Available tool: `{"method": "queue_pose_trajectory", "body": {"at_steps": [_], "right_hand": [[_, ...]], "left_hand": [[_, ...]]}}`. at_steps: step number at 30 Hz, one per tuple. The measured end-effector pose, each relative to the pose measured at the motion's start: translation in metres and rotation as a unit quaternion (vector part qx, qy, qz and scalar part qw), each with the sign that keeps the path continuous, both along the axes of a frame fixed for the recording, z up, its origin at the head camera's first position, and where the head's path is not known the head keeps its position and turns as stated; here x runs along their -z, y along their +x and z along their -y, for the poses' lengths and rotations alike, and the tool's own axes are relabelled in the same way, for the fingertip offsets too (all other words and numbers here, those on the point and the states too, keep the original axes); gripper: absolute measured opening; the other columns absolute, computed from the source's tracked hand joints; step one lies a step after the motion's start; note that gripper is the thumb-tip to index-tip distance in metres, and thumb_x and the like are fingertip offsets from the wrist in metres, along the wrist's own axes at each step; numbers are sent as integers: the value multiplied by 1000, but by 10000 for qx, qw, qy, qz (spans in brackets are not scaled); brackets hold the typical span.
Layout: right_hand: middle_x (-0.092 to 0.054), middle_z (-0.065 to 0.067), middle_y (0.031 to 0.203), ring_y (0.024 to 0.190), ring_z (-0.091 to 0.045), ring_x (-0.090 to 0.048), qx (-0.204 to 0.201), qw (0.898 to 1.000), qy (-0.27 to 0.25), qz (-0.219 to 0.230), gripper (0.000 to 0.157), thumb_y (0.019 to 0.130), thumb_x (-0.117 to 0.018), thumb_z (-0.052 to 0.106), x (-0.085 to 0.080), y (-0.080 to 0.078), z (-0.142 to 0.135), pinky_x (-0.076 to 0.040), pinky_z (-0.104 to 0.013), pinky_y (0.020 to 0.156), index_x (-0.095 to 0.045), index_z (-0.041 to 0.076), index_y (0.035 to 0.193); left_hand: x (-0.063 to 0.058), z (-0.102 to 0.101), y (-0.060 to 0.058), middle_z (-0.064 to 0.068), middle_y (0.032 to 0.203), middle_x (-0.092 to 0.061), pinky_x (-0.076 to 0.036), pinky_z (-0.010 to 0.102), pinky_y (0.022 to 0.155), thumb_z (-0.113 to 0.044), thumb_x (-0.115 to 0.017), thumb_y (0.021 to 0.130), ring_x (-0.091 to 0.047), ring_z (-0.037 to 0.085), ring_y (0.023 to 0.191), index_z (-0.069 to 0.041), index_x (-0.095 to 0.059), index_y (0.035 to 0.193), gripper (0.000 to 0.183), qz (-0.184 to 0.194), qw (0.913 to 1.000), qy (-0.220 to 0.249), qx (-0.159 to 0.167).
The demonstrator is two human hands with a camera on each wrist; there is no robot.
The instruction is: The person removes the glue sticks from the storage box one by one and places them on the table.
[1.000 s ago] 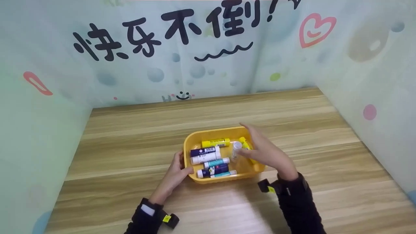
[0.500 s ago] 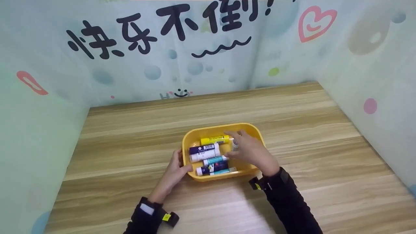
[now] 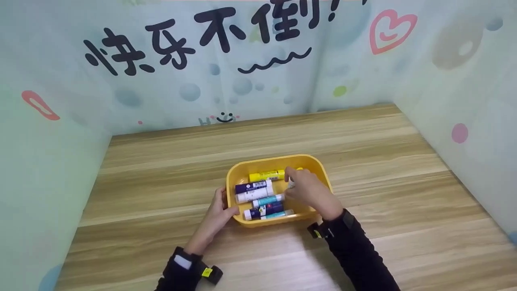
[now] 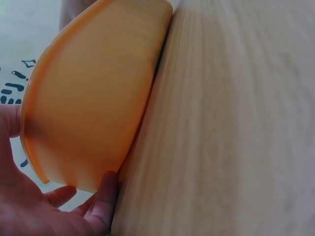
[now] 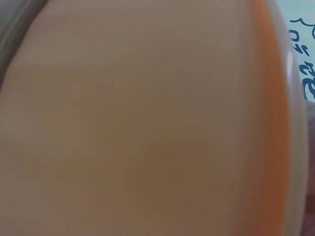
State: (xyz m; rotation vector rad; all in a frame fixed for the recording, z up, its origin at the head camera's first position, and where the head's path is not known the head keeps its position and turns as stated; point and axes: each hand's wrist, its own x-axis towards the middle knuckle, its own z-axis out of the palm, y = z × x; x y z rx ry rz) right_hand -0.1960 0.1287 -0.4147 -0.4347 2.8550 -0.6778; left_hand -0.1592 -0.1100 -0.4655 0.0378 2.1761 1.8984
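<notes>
A yellow plastic bin stands on the table with several glue sticks lying in it. My left hand grips its left end, thumb over the rim and fingers against the outer wall; the left wrist view shows this hand at the bin close up. Inside the bin, my right hand pinches a white glue stick, mostly hidden by the fingers. To its left lie a yellow glue stick, a navy one, a white one and a teal one.
Another navy glue stick and a teal one lie along the bin's near wall. Part of a yellow stick shows behind the right hand. A wood-grain table is bordered by printed cloth walls. The bin's wall fills the right wrist view.
My right hand has moved left from the bin's right rim into the bin, and its fingers have closed on the white glue stick. The left hand keeps its grip on the bin.
</notes>
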Motion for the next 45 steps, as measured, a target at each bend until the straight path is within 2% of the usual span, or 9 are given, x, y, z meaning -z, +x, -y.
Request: {"method": "queue_pose_trajectory", "body": {"at_steps": [3, 7, 14, 16, 24, 31, 38, 45], "right_hand": [[-56, -8, 75, 63, -20, -48, 67, 9999, 51, -80, 22, 78, -65, 10, 0, 0, 0, -41, -26, 58, -53, 6, 95], [-58, -9, 77, 66, -21, -49, 76, 9995, 187, -237, 20, 76, -66, 8, -1, 0, -2, -43, -27, 61, -53, 6, 90], [-57, -9, 74, 63, -20, -47, 12, 9995, 198, -246, 20, 75, -67, 10, -3, -2, -7, -39, -26, 57, -55, 4, 89], [-58, -9, 76, 64, -20, -47, 12, 9996, 171, -217, 20, 75, -67, 11, -4, -3, -8, -39, -26, 58, -55, 3, 89], [-60, -12, 83, 52, -17, -50, 86, 9992, -363, -111, 17, 76, -66, 9, -13, -1, -18, -44, -27, 59, -54, 2, 86], [-60, -11, 91, 65, -19, -47, 330, 9982, -501, -83, 18, 78, -67, 14, -18, -1, -27, -41, -28, 62, -53, 6, 86], [-56, -9, 77, 57, -17, -46, 501, 9974, -517, 31, 21, 80, -65, 16, -24, -1, -34, -37, -24, 52, -51, 5, 91], [-54, -7, 74, 54, -14, -43, 610, 9956, -705, -75, 21, 80, -64, 16, -27, -2, -42, -37, -23, 49, -53, 5, 93]], "left_hand": [[9, 0, -3, 24, 139, -32, -32, 46, 105, -2, -55, 75, -41, 34, 122, 0, -20, 137, 71, -71, 9999, -130, -37], [11, -1, -3, 24, 139, -33, -33, 45, 104, -1, -55, 75, -43, 34, 121, 0, -21, 136, 70, -85, 9999, -115, -56], [-14, -1, 5, 29, 140, -29, -29, 48, 106, 5, -53, 75, -38, 40, 124, 6, -19, 136, 71, -46, 10000, -5, 22], [-16, -1, 6, 30, 139, -30, -30, 49, 105, 5, -53, 74, -38, 40, 123, 8, -19, 136, 71, -82, 10000, -43, 12], [7, -1, -2, 22, 137, -37, -36, 41, 102, 0, -55, 75, -44, 31, 119, 0, -21, 137, 71, -86, 9997, -180, -136], [9, -2, -2, 25, 138, -35, -32, 45, 104, 0, -55, 74, -41, 34, 121, 1, -20, 137, 72, -177, 9995, -208, -183], [-24, -5, 11, 29, 138, -31, -29, 48, 106, 4, -52, 75, -38, 39, 123, 7, -20, 135, 68, -124, 9999, -40, -32], [-23, -5, 11, 30, 139, -31, -28, 48, 107, 4, -52, 75, -38, 39, 124, 7, -20, 135, 68, -148, 9999, -68, -47]]}}
